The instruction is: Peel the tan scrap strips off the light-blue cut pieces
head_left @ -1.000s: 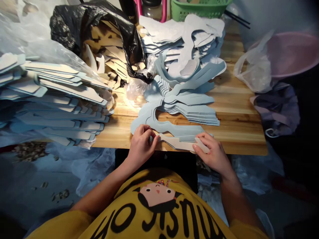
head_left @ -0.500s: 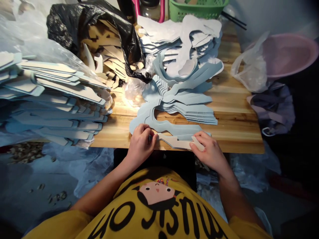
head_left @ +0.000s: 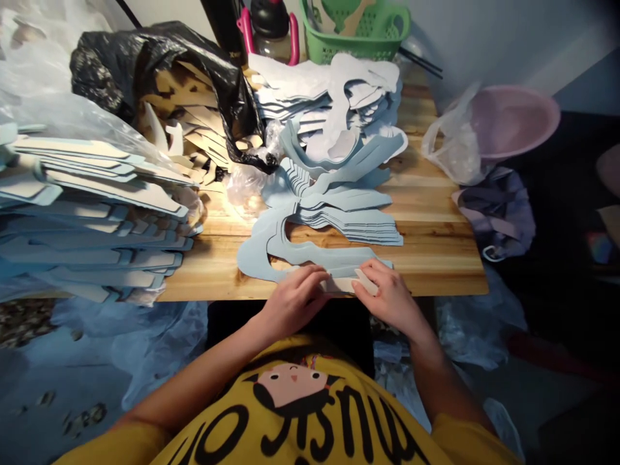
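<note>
A light blue die-cut card shape (head_left: pixel 271 248) lies at the near edge of the wooden table (head_left: pixel 436 258). A pale strip of it (head_left: pixel 341 284) runs along the table edge between my hands. My left hand (head_left: pixel 290 303) presses on the strip's left part with its fingers curled over it. My right hand (head_left: pixel 387 297) pinches the strip's right end between thumb and fingers. Both hands sit close together at the table's front edge.
A fanned stack of blue card shapes (head_left: pixel 349 213) lies behind the hands. A tall pile of blue cards (head_left: pixel 97 219) fills the left. A black bag of brown cutouts (head_left: pixel 194 123), a white card pile (head_left: pixel 329 97), a green basket (head_left: pixel 353 32) and a pink basin (head_left: pixel 513 119) stand farther back.
My left hand has slid right along the strip, from the blue shape's left end to beside my right hand. The view has shifted a little.
</note>
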A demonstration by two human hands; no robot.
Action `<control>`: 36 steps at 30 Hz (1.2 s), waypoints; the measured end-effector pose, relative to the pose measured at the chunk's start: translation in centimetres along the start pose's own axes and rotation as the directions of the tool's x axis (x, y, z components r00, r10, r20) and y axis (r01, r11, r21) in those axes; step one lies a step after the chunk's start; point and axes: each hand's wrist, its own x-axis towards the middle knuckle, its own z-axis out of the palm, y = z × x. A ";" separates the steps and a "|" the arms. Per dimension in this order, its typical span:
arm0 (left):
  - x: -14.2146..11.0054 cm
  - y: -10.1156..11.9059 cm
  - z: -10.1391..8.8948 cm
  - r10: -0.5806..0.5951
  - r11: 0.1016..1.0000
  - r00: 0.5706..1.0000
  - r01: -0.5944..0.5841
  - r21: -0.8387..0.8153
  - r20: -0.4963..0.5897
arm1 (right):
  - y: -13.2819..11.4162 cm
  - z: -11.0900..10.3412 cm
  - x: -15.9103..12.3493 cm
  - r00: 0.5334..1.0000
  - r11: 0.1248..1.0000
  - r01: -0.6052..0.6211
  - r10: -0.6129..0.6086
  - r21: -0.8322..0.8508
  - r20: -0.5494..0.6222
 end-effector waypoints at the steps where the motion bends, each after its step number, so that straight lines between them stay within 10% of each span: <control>1: 0.3 0.0 0.6 0.040 0.998 0.999 -0.038 -0.044 0.029 | -0.1 -0.3 0.0 1.000 1.000 -0.005 0.005 0.004 0.011; 8: 1.5 -0.2 1.6 0.101 0.995 0.994 -0.100 -0.028 0.037 | 0.5 -3.0 0.0 0.934 0.965 -0.196 0.129 0.176 0.332; 18: 1.4 0.2 1.9 0.200 0.979 0.980 -0.199 0.051 -0.006 | 4.6 -4.5 -2.1 0.834 0.662 -0.518 0.250 0.543 0.491; 29: 1.4 0.1 2.3 0.138 0.990 0.989 -0.136 0.035 -0.056 | 5.4 -3.8 -2.3 0.956 0.604 -0.205 0.291 0.770 0.026; 33: 1.8 0.0 1.7 -0.104 0.984 0.994 0.106 -0.140 0.022 | 5.2 -3.0 -1.2 0.826 0.459 0.023 0.492 0.888 -0.275; 36: 2.2 0.1 1.1 -0.219 0.935 0.967 0.247 -0.254 0.133 | 4.4 -2.6 -0.7 0.740 0.563 0.102 0.508 0.820 -0.441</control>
